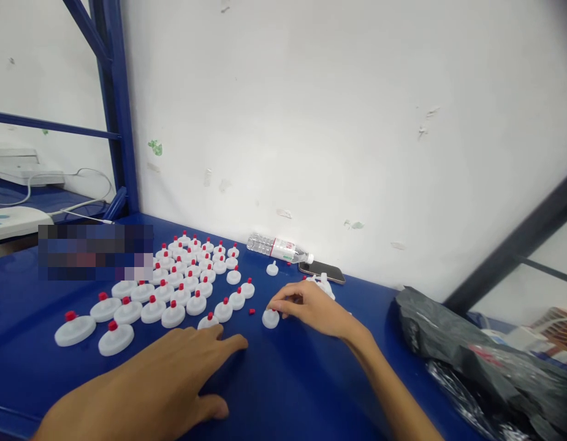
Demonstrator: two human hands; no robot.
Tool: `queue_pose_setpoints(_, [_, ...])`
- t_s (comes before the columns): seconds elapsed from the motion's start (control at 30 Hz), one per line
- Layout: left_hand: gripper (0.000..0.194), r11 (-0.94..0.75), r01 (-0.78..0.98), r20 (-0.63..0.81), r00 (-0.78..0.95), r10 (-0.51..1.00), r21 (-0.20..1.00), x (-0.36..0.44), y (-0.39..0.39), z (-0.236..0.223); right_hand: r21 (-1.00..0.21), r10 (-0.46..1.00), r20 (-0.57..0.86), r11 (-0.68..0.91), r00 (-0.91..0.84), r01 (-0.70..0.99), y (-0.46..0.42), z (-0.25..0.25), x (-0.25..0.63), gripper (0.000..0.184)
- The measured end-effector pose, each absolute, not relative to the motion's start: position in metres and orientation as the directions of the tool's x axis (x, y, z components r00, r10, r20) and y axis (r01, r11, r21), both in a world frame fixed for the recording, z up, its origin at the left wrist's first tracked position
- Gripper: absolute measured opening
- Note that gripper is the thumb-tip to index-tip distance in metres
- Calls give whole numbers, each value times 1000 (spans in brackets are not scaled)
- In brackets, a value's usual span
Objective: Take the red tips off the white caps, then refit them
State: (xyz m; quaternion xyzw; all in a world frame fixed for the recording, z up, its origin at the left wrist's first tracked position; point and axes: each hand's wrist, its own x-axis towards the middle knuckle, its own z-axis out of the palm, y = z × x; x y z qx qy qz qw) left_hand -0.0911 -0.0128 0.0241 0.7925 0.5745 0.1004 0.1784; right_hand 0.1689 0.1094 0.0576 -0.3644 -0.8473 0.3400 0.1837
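Observation:
Several white round caps with red tips [173, 288] stand in rows on the blue table [287, 380]. My right hand [311, 306] rests on the table with its fingertips pinched on one white cap [270, 318] at the right end of the rows. A loose red tip [252, 312] lies just left of that cap. My left hand [173, 380] lies flat on the table near the front, fingers stretched toward a capped piece [208, 320]. Another white cap without a red tip [272, 268] sits farther back.
A clear water bottle [278, 248] lies on its side by the white wall, with a phone [321, 271] beside it. A black plastic bag [471, 361] fills the right side. A blue shelf post [117, 110] stands at the left, with white devices and cables behind it.

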Motion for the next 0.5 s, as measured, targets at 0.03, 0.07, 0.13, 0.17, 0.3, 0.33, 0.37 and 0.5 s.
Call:
queue_pose_setpoints(0.03, [70, -242, 881, -123, 315, 941, 406, -87, -13, 28, -713, 745, 64, 500, -664, 492, 110, 56, 168, 19])
queue_pose_setpoints(0.07, [74, -210, 888, -186, 307, 933, 409, -83, -14, 32, -716, 749, 64, 495, -660, 492, 111, 55, 168, 19])
queue_pose_setpoints(0.13, [81, -173, 897, -252, 292, 923, 406, -75, -14, 41, -726, 759, 58, 478, -649, 494, 113, 53, 167, 19])
queue_pose_setpoints(0.17, [84, -166, 899, -265, 289, 920, 405, -72, -15, 44, -733, 763, 50, 466, -644, 495, 114, 52, 166, 19])
queue_pose_setpoints(0.3, [93, -167, 905, -285, 292, 913, 392, -68, -15, 48, -788, 767, 10, 401, -642, 467, 114, 51, 165, 15])
queue_pose_setpoints(0.33, [94, -171, 906, -286, 295, 912, 388, -68, -14, 48, -804, 767, 5, 384, -641, 453, 114, 51, 165, 14])
queue_pose_setpoints(0.37, [95, -177, 905, -287, 300, 910, 386, -69, -14, 47, -818, 769, 1, 368, -639, 442, 114, 50, 166, 14])
queue_pose_setpoints(0.5, [97, -192, 901, -266, 310, 913, 389, -71, -13, 45, -839, 778, -15, 332, -628, 431, 115, 48, 166, 16])
